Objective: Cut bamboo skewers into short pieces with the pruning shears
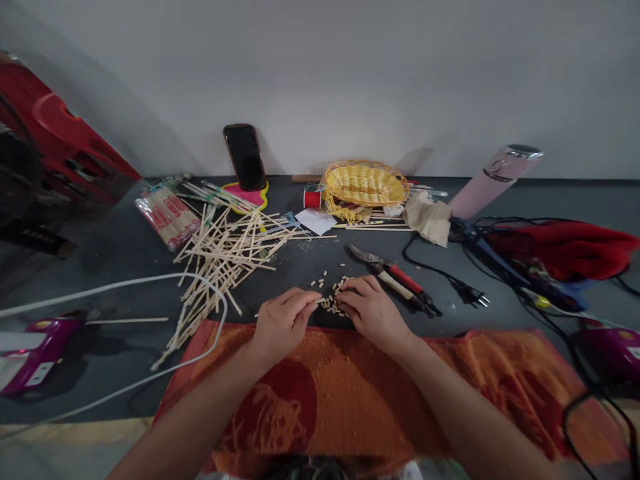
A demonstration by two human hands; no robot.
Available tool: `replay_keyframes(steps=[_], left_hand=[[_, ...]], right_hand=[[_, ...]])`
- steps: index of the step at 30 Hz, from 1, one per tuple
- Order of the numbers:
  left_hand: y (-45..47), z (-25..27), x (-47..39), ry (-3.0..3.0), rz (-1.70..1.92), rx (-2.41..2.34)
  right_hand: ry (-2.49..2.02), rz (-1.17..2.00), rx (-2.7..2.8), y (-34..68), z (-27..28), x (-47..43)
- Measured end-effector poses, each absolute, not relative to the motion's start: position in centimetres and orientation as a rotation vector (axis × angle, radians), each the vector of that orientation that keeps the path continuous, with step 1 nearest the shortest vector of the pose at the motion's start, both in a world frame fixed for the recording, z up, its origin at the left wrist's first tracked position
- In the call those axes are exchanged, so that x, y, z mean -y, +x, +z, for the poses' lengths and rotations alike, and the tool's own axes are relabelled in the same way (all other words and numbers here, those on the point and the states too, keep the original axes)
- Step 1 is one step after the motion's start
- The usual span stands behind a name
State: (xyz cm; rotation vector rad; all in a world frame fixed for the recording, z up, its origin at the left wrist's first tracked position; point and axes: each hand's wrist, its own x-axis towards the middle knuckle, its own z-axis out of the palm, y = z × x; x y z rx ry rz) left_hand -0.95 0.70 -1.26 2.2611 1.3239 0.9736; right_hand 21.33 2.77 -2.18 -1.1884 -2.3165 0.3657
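Note:
My left hand (283,321) is closed in a pinch, with a short pale wooden stick piece (319,300) between thumb and forefinger. Facing it from the other side, my right hand (374,312) has its thumb and fingers drawn together at a small pile of cut stick pieces (329,304); what its fingertips grip is too small to make out. A few loose pieces lie just beyond both hands on the dark table. Pruning shears (397,277) with red and pale-wrapped handles rest right of my right hand. Under my wrists lies an orange towel (350,380).
Long thin wooden sticks (220,247) form a loose heap at left, beside a wrapped stick pack (167,217). Along the wall stand a phone (245,157), red thread spool (313,199), yellow basket (367,183) and pink flask (493,180). Cables and a black plug (470,293) lie at right.

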Motion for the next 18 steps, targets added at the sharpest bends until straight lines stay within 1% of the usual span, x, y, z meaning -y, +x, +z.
replay_keyframes(steps=[5, 10, 13, 15, 18], left_hand=[[-0.9, -1.1, -0.5, 2.256, 1.004, -1.265], [-0.7, -1.1, -0.4, 2.286, 1.067, -1.224], [-0.6, -1.4, -0.3, 2.283, 1.036, -1.237], [-0.5, -1.5, -0.2, 2.283, 1.013, -1.240], [-0.5, -1.6, -0.1, 2.283, 1.008, -1.237]], right_hand=[[-1.167, 0.485, 2.214, 21.5, -1.7, -2.7], [-1.160, 0.865, 1.924, 20.7, -0.5, -1.6], [-1.185, 1.045, 1.770, 19.8, 0.0, -0.7], [-1.180, 1.100, 1.712, 19.3, 0.1, -0.3], [-1.175, 1.100, 1.651, 18.8, -0.1, -0.1]])
